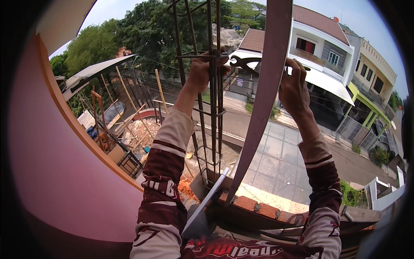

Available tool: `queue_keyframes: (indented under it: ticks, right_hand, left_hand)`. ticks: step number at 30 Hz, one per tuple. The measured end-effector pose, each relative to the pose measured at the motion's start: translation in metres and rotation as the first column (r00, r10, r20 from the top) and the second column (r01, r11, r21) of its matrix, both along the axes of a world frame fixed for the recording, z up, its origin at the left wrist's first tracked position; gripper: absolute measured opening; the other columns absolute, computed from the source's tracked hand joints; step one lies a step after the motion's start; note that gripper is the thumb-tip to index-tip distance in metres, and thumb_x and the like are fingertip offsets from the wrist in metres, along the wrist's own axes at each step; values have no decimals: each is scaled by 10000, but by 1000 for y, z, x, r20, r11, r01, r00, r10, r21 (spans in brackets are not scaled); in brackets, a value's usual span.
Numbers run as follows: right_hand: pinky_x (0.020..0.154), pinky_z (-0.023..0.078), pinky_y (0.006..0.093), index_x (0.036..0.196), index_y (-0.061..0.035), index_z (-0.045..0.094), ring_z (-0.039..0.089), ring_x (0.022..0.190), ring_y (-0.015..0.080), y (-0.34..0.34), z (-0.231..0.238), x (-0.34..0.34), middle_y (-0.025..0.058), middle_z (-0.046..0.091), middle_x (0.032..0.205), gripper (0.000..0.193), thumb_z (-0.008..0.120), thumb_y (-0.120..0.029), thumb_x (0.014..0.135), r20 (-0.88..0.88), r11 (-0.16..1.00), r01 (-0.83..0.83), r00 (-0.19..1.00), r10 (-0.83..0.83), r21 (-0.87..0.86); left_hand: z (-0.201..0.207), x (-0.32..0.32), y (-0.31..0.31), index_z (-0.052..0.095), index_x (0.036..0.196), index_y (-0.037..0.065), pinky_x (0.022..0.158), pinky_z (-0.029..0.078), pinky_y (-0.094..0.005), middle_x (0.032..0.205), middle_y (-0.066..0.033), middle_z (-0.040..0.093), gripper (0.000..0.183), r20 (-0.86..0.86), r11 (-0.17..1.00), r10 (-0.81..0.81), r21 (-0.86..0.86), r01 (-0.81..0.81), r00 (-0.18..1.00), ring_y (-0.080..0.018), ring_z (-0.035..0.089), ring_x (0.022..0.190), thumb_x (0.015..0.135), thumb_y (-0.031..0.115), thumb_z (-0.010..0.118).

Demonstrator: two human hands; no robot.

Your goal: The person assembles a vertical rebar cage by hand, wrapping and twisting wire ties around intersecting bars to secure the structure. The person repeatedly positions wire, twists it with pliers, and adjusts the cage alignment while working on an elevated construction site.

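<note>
An upright cage of steel rebar (214, 116) stands in front of me, with square stirrups spaced along its bars. My left hand (202, 72) is closed around the cage's bars, close to a stirrup (196, 56); some of its fingers are hidden behind the steel. Beyond a tall, slightly leaning post (265, 73), my right hand (295, 88) grips the handles of a pair of dark pincers (245, 64). The post hides the middle of the tool. Its rounded jaws point left toward the cage, and they look parted.
Below is a low brick wall (246, 203) with a pale board (205, 203) leaning beside it. A pink wall (64, 159) with an orange edge curves along my left. Farther down are bamboo poles (160, 90), rubble (142, 131), a tiled yard (280, 151) and houses (321, 47).
</note>
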State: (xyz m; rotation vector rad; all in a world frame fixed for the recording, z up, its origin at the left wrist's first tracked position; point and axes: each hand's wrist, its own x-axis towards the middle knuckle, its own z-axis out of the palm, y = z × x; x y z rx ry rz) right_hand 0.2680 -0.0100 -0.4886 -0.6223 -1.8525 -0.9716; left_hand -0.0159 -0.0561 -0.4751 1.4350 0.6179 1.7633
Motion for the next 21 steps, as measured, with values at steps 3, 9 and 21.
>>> queue_keyframes:
  ticks: [3,9,21]
  right_hand:
    - [1042,469,358,1355,-80,545,362,1274,320,-3,0,-4,128,390,1286,576,635,58,803,-9,999,-15,1000,15,31]
    - [1060,447,363,1337,-81,557,363,1268,312,0,-7,-8,127,395,1278,515,612,37,839,-61,993,39,998,-32,110]
    - [1046,466,367,1357,-85,547,362,1232,307,-6,-13,-17,123,397,1252,514,625,9,858,-105,990,121,988,-114,67]
  left_hand:
    - [-2,-3,2,618,1219,5,631,615,-300,974,-109,701,355,-7,999,-18,32,18,1000,-217,715,773,887,96,705]
    - [-1,-1,2,641,1202,19,631,614,-296,964,-105,702,318,-13,999,-7,32,7,1000,-206,708,755,902,111,691]
    - [1,-2,1,633,1210,2,626,614,-318,973,-112,706,342,-25,1000,-2,19,2,1000,-227,713,756,890,103,701]
